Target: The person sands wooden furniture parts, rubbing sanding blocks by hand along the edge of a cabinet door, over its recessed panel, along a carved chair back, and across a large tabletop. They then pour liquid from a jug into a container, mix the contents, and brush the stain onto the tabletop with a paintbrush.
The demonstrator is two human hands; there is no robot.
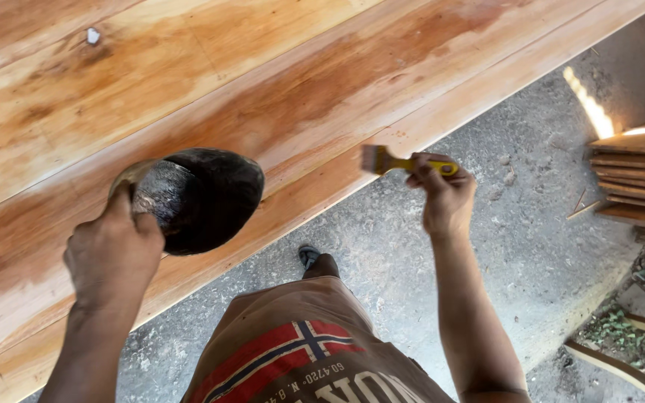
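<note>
— Where was the brush [382,160] just then?

— In the right hand [446,195], fingers clenched around its yellow handle, bristles pointing left and hovering at the near edge of the plank [278,89] — touching or just off it, I couldn't tell (the bristles were blurred).

— And the other hand?

— The left hand [113,254] gripped a dark pot [203,198] by its rim, thumb over the lip, tilted so the mouth faced the brush. The pot hung over the plank's near edge, well apart from the brush.

— What stage would you call it?

— Coating the wood, I'd judge. The plank looked glossy and reddish across the middle, paler along the near edge by the brush.

— So the next stroke needed what?

— Probably a level wrist and a steady draw along that edge, the pot kept close for reloading.

— Anything else around?

— Grey concrete floor [412,246] below, and a stack of boards [640,175] off to the right.
</note>
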